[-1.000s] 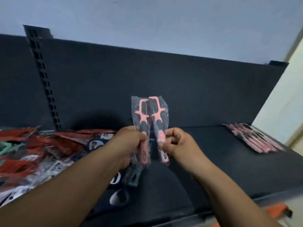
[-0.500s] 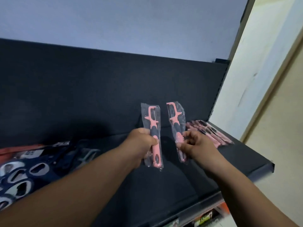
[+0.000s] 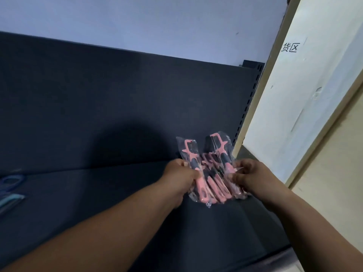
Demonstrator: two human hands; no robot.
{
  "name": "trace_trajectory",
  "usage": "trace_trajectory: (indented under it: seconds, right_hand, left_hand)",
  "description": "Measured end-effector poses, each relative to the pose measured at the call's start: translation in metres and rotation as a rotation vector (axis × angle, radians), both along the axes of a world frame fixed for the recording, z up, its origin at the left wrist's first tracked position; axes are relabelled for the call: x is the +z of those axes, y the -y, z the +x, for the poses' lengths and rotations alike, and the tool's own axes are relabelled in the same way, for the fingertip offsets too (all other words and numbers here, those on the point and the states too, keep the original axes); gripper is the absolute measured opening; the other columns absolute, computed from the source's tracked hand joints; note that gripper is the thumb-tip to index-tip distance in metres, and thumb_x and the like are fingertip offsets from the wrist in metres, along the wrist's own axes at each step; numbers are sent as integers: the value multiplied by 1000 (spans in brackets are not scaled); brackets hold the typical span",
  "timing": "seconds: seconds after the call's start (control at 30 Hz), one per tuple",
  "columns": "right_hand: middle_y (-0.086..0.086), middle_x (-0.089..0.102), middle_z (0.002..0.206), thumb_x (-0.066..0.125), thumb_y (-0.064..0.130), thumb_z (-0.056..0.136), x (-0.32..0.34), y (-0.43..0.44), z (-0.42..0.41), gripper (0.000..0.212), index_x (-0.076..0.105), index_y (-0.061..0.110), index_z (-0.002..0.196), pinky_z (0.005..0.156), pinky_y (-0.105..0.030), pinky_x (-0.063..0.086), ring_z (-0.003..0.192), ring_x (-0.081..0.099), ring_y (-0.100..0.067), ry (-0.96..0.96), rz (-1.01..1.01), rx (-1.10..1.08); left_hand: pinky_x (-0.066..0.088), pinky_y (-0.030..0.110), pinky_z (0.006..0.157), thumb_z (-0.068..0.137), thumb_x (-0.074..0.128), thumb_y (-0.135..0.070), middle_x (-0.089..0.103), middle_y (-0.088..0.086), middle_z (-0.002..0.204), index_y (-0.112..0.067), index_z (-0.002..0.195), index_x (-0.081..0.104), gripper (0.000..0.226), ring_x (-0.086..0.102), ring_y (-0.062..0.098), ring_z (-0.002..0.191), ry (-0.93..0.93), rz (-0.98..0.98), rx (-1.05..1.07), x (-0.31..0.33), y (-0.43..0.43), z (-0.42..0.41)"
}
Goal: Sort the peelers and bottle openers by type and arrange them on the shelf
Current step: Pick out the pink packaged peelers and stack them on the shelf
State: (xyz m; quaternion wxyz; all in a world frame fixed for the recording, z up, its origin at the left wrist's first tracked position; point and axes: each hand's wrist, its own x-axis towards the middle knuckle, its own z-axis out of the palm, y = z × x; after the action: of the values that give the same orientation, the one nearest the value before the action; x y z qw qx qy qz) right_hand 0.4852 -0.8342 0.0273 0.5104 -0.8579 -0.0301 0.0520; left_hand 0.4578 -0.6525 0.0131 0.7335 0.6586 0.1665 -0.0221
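Blurrily, at three o'clock, left hand (image 3: 180, 174) and right hand (image 3: 254, 174) each clamp fingers on a bagged pink-and-black peeler (image 3: 189, 154), partly hiding the peeler pile (image 3: 214, 186) beneath.

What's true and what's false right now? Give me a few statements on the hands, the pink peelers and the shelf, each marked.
1. The left hand grips a bagged pink peeler. True.
2. The right hand is empty. False: it pinches a second bagged peeler.
3. Both held peelers are at the pile of pink peelers near the right end of the shelf. True.
4. The shelf is white. False: its surface and back panel are dark.
5. A blue-handled item lies at the shelf's far left. True.
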Motion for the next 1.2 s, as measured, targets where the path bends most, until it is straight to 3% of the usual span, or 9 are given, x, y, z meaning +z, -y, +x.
trace_trajectory:
  seconds: [0.17,0.37,0.57,0.63,0.73,0.87,0.97,1.07,1.2]
  right_hand:
    - [-15,73,79,68,4,85,-8,10,21,7,66,7,91,51,-27,51,61,68,-23,-62,26,54]
    - [-6,62,61,71,9,83,-9,-12,28,8,66,6,88,41,-21,38,41,46,-11,8,-104,218]
    - [-8,68,79,73,18,80,-13,-39,25,23,62,9,97,65,-33,53,64,64,-19,84,-378,294]
    - [-14,70,82,72,18,79,-15,-44,21,29,61,6,102,62,-36,54,62,66,-23,62,-395,325]
    - [-10,68,74,71,20,79,-17,-50,18,25,58,11,99,48,-26,47,48,57,-15,37,-359,331]
    - [-2,66,103,64,37,85,-20,-54,17,30,59,19,109,75,-28,48,93,63,-22,247,-590,291]
    - [2,51,133,51,45,92,-27,-49,14,41,53,26,128,99,-30,39,122,44,-22,433,-782,266]
    - [9,16,159,33,53,96,-35,-40,11,51,27,42,146,117,-42,16,146,9,-26,381,-918,396]
    - [13,-6,161,24,53,98,-44,-30,12,53,8,48,148,119,-49,1,148,-9,-23,206,-955,501]
  left_hand:
    - [52,25,58,82,65,2,70,10,87,-9,90,62,14,66,19,72,-7,46,50,-8,20,15]
    - [49,25,55,83,66,-1,67,10,86,-11,93,60,15,62,20,71,-37,186,141,-12,3,18]
    - [49,24,62,81,64,1,65,4,80,-17,80,56,19,61,15,71,-22,345,146,-20,-7,6]
    - [50,25,63,80,63,-1,65,5,79,-18,78,54,20,62,16,71,-22,400,151,-24,-8,3]
    - [53,29,66,74,65,-7,67,6,82,-16,84,56,16,64,18,74,-45,451,141,-27,-14,6]
    - [52,29,72,64,69,-28,61,3,108,-19,114,52,53,62,18,91,-50,716,41,-27,-21,9]
    - [35,36,105,80,66,-41,26,6,146,-24,145,23,80,33,27,131,0,1099,-2,-32,-22,2]
    - [8,39,117,96,36,-49,-8,0,161,-24,152,4,69,-6,22,147,66,1358,-208,-39,-22,-4]
    - [1,37,118,99,18,-51,-8,-1,161,-22,153,0,64,-10,17,147,16,1406,-398,-53,-18,-3]
